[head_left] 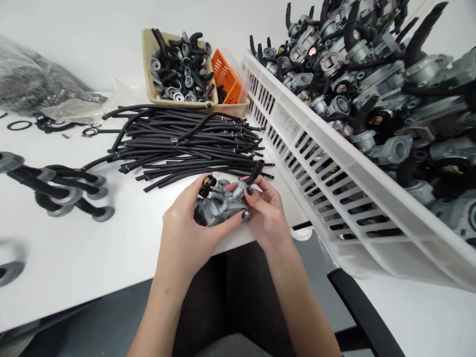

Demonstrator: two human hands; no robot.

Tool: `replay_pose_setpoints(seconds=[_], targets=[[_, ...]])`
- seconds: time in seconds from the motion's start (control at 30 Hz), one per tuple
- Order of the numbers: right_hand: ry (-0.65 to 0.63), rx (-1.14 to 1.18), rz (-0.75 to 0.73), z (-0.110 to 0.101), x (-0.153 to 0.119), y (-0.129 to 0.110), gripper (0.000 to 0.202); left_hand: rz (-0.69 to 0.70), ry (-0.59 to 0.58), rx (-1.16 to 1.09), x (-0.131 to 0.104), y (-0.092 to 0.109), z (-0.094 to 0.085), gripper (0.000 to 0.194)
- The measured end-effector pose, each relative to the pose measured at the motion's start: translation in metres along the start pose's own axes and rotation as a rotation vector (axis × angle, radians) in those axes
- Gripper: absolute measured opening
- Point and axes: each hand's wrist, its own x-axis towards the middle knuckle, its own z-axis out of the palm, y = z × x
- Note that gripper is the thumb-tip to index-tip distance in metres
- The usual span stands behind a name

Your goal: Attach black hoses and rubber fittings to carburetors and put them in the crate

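Note:
Near the table's front edge I hold a grey metal carburetor (219, 207) in both hands. My left hand (195, 218) wraps round its left side, with the thumb stretched along the front of the body. The fingers of my right hand (266, 208) close on the right end, by the metal cap with a short black rubber boot (255, 173) sticking up from it. A black fitting with a brass-coloured centre (207, 184) shows at the upper left of the carburetor. Just behind my hands lies a pile of black rubber hoses (178, 144). The carburetor's underside is hidden by my hands.
On the right, a white slotted crate (297, 134) is heaped with carburetors (375, 84). At the back stand a cream bin (148, 69) of booted caps and an orange basket (226, 74). More booted caps (67, 193) stand at left, before a plastic bag (33, 79).

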Motion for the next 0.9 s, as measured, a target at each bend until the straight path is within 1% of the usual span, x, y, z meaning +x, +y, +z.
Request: replay_pose_setpoints(seconds=[0.37,0.6,0.9], targets=[[-0.013,-0.056,-0.034,0.0002,0.0004,0.0011,0.016,0.013,-0.008,0.013,-0.0013,-0.0018,0.0005,0.065],[0.007,-0.072,-0.039,0.0015,0.0015,0.0013,0.014,0.004,-0.005,0.001,-0.0013,-0.0016,0.0006,0.067],[-0.008,-0.022,-0.014,0.0018,0.0017,0.0005,0.013,-0.023,0.001,0.005,-0.0012,-0.0009,0.0012,0.07]])
